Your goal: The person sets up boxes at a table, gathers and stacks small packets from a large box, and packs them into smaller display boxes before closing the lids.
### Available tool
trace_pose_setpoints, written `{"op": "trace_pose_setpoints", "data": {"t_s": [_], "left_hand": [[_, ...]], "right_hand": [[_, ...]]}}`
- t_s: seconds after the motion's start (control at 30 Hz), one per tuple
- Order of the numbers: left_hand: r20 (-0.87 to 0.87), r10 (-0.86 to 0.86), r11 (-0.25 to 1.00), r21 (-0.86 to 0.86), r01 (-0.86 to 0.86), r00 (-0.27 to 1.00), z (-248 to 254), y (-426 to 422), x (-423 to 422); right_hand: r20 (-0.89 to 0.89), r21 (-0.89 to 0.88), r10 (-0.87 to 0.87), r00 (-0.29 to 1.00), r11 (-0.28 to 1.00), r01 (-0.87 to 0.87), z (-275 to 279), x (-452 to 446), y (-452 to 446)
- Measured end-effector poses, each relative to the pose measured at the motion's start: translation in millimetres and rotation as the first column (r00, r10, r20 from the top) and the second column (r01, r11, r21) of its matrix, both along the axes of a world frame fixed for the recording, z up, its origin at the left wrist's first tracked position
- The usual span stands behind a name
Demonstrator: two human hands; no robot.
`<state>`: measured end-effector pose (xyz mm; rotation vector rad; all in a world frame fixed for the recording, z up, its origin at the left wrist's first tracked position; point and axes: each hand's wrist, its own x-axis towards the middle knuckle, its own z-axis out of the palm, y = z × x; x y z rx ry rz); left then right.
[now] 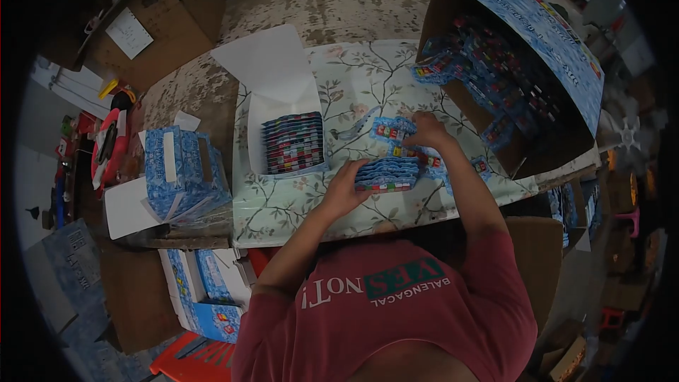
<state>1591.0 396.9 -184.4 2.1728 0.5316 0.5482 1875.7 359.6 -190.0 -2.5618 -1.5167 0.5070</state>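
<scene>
My left hand [345, 189] is closed around the left end of a stack of blue sachets [387, 174] lying on the flowered cloth. Just beyond the stack, my right hand [429, 131] has its fingers bent down onto a loose strip of blue sachets [393, 129] and appears to grip its right edge. More loose sachets [433, 163] lie partly under my right forearm. To the left stands an open white box [253, 134], its lid raised, with a packed row of sachets [292, 143] inside.
At the right a large carton [523, 159] lies on its side, with many sachet strips [495, 85] spilling toward its mouth. Several blue-patterned boxes [173, 173] sit at the left edge of the table. A brown carton [159, 21] stands at the back left.
</scene>
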Motion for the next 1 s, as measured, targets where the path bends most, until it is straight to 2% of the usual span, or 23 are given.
{"op": "trace_pose_setpoints", "data": {"t_s": [0.07,0.13,0.2,0.23,0.3,0.33,0.37,0.4,0.47,0.53,0.6,0.63,0.7,0.77,0.83,0.9,0.93,1.0], "left_hand": [[0.018,0.004,0.998,-0.07,-0.003,1.0,-2,-1,0],[0.034,-0.007,0.998,-0.069,0.01,0.999,-3,-1,-1],[0.045,-0.012,0.998,-0.069,0.015,0.999,-5,-2,-4],[0.03,-0.004,0.999,-0.038,0.005,1.0,-6,-3,-7],[0.008,0.011,1.0,-0.017,-0.011,1.0,-12,-8,-12],[0.054,0.08,0.996,0.037,-0.082,0.995,-17,-11,-15],[0.105,0.144,0.984,0.091,-0.153,0.984,-23,-12,-17],[0.105,0.146,0.984,0.09,-0.155,0.984,-30,-13,-18],[0.113,0.255,0.964,0.042,-0.261,0.96,-42,-16,-18],[0.087,0.238,0.971,-0.024,-0.237,0.967,-38,-20,-11],[0.063,0.217,0.973,-0.087,-0.212,0.974,-38,-22,0],[0.071,0.197,0.973,-0.133,-0.186,0.978,-42,-22,5],[0.081,0.184,0.971,-0.17,-0.169,0.98,-41,-24,12],[0.057,0.179,0.973,-0.157,-0.168,0.982,-38,-20,11],[0.103,0.219,0.973,-0.09,-0.21,0.97,-5,-15,-3],[0.279,0.133,0.976,0.129,-0.174,0.951,25,-3,-26],[0.371,0.21,0.948,0.151,-0.281,0.905,40,7,-40],[0.441,0.393,0.787,0.292,-0.543,0.807,48,45,-61]], "right_hand": [[-0.051,-0.039,0.008,0.999,0.999,-0.01,6,4,8],[-0.107,-0.077,0.023,0.994,0.997,-0.031,7,7,14],[-0.267,0.132,0.161,0.95,0.983,-0.13,6,6,19],[-0.266,0.131,0.168,0.949,0.982,-0.137,4,4,20],[-0.284,0.466,0.329,0.9,0.868,-0.17,27,-23,4],[-0.29,0.461,0.331,0.898,0.87,-0.172,35,-34,-9],[-0.313,0.384,0.322,0.894,0.903,-0.192,44,-45,-23],[-0.331,0.304,0.312,0.891,0.929,-0.212,48,-54,-34],[-0.38,0.278,0.317,0.869,0.935,-0.219,44,-60,-54],[-0.43,0.247,0.318,0.845,0.942,-0.229,42,-70,-73],[-0.19,0.348,0.391,0.901,0.884,-0.311,45,-83,-85],[-0.193,0.347,0.39,0.9,0.886,-0.309,47,-88,-86],[-0.09,0.095,0.391,0.916,0.919,-0.383,52,-97,-80],[-0.065,0.147,0.399,0.914,0.91,-0.387,43,-94,-80],[-0.039,0.201,0.426,0.904,0.89,-0.41,45,-91,-68],[-0.283,0.304,0.27,0.92,0.935,-0.181,70,-92,-56],[-0.286,0.309,0.286,0.914,0.931,-0.194,80,-96,-42],[-0.323,0.538,0.33,0.887,0.835,-0.114,103,-106,2]]}}
